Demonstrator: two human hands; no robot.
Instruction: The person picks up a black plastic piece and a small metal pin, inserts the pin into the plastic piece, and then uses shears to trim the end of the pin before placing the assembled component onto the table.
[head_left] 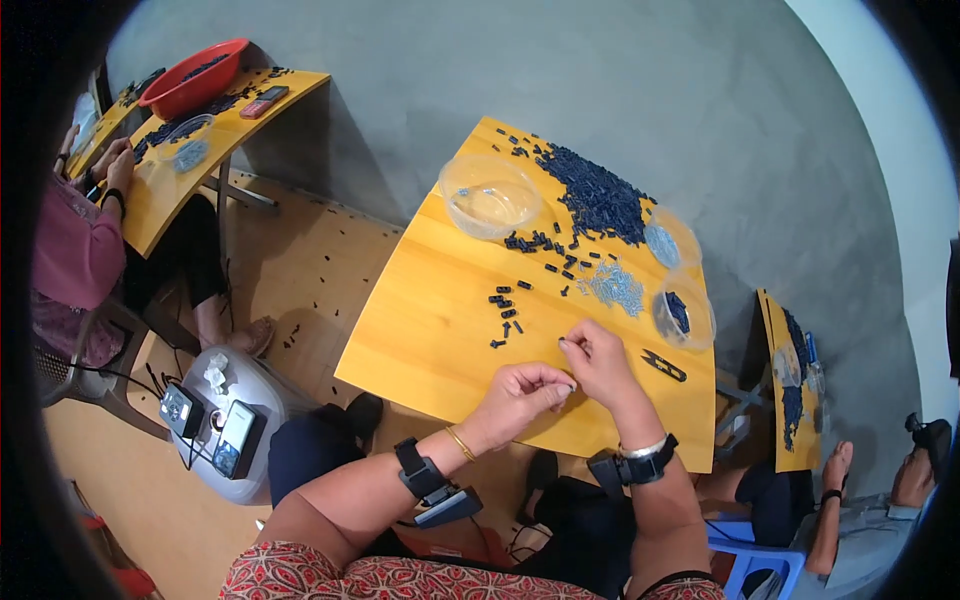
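Observation:
My left hand (522,402) is closed in a pinch above the near edge of the yellow table, thumb and forefinger together; what lies between them is too small to make out. Close beside it on the right, my right hand (598,362) pinches a small black piece (562,340) at its fingertips. Beyond the hands lie several loose black plastic pieces (505,302) and a heap of small silvery-blue pins (614,288). Black thread snips (664,366) rest to the right of my right hand. A big pile of dark pieces (595,192) covers the far part.
A clear bowl (490,228) stands at the table's far left. Two smaller clear tubs, one with pins (662,246) and one with dark pieces (680,312), line the right edge. Co-workers sit at tables on both sides. A grey stool (262,482) with devices stands left.

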